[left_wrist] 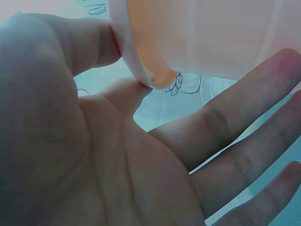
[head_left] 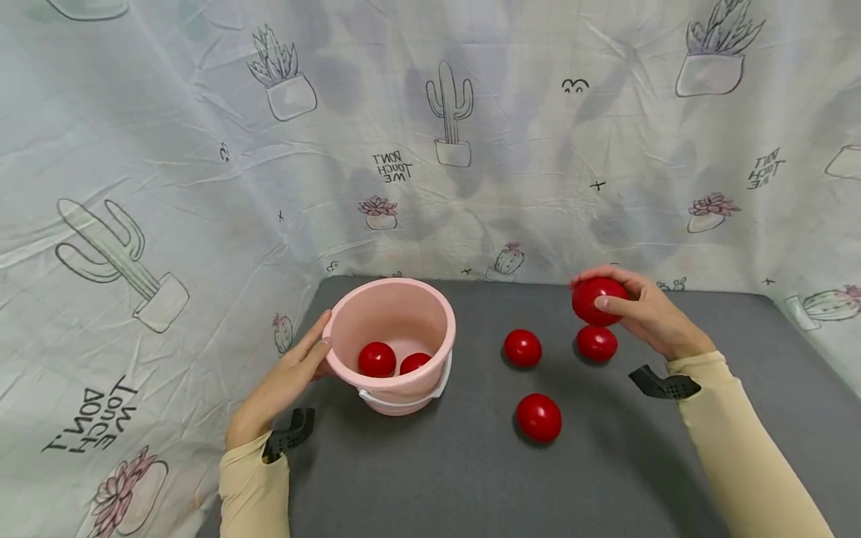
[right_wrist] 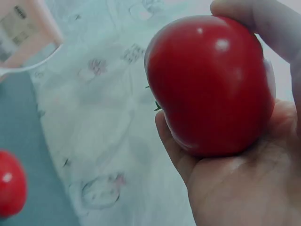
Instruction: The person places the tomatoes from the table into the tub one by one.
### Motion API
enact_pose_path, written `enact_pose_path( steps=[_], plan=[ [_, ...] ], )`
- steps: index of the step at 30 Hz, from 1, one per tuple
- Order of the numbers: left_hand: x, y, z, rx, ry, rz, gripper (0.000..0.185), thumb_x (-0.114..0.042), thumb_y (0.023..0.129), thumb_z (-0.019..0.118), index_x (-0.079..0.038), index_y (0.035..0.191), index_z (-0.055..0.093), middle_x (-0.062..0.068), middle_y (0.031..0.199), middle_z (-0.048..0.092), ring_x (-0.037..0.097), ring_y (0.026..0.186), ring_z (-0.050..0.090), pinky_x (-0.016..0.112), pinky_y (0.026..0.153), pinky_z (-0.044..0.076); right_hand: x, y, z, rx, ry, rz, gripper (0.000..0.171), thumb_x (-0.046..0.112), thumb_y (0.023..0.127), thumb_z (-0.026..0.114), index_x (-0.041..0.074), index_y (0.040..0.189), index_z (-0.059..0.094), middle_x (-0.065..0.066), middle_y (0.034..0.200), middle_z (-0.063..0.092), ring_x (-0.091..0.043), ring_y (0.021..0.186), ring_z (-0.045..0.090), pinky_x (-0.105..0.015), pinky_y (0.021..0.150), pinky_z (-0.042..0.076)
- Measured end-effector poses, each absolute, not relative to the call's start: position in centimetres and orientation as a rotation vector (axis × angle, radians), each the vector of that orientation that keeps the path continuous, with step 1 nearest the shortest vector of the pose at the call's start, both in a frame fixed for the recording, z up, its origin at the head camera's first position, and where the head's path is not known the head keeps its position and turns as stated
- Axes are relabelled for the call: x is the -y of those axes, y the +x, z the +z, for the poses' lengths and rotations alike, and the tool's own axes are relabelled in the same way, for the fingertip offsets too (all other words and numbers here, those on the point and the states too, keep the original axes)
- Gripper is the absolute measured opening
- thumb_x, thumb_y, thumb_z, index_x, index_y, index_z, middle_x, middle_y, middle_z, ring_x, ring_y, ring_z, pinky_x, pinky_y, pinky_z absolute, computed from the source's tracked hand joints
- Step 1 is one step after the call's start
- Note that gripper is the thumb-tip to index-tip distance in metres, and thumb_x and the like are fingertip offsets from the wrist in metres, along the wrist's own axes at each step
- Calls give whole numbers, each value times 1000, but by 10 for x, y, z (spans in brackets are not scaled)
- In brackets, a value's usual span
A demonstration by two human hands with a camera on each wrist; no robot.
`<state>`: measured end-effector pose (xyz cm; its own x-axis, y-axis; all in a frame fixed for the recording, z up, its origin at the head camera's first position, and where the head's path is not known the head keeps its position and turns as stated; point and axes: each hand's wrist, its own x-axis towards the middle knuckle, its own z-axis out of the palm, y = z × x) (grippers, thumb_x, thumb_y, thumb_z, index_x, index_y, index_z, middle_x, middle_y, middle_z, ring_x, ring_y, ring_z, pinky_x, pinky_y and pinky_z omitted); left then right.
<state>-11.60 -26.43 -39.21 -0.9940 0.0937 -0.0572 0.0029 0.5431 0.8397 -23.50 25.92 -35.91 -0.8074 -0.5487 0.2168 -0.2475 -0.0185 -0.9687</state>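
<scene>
Grasping a red tomato point(right_wrist: 207, 84), the right hand point(head_left: 646, 312) is hovering above the grey worktop point(head_left: 471, 478), with a second tomato point(head_left: 596, 345) sitting just below it in the head view; two loose tomatoes point(head_left: 539, 418) are lying between that one and the pink bucket point(head_left: 377, 310); a pair of tomatoes point(head_left: 377, 359) is resting inside; over on the bucket's left, the left hand point(head_left: 291, 373) is touching the rim, unclenched, its lower fingers stretching out straight.

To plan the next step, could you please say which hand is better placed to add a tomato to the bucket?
Probably the right hand: it holds a tomato, while the left hand touches the pink bucket.
</scene>
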Motion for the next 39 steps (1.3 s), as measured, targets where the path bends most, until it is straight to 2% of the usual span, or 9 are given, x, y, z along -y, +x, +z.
enact_pose_path(
  steps=[9,16,22,32,39],
  plan=[
    [264,-118,-391,-2661,40,1460,59,-52,107,37,-48,160,9,2,171,15,34,130,57,58,108,48,-215,-267,-311,-2039,-924,-1945,32,5,101,54,6,134,58,-4,133,60,-21,121,54,-25,91,58],
    [264,-117,-388,-2663,55,1475,60,-51,107,38,-46,160,10,1,171,15,30,130,57,56,108,48,-174,-285,-283,-1996,-957,-1950,34,9,100,59,6,133,58,-9,137,56,-28,126,51,-27,91,59],
    [264,-114,-386,-2616,71,1521,60,-49,108,39,-47,160,10,3,171,15,27,123,62,57,111,46,-132,-297,-268,-1894,-998,-2003,31,10,98,60,9,130,61,-9,134,57,-29,126,50,-29,88,59],
    [261,-111,-385,-2629,38,1511,60,-47,108,39,-44,161,11,2,171,16,27,127,59,54,110,47,-60,-305,-268,-1720,-1073,-2029,28,7,95,60,12,122,66,-9,128,60,-28,124,53,-29,91,58],
    [263,-111,-386,-2603,35,1552,59,-47,108,40,-46,160,13,0,171,17,25,122,63,56,111,45,-14,-301,-280,-1514,-1084,-2030,29,6,96,56,7,123,64,-9,128,61,-27,123,52,-30,92,57]
  ],
)
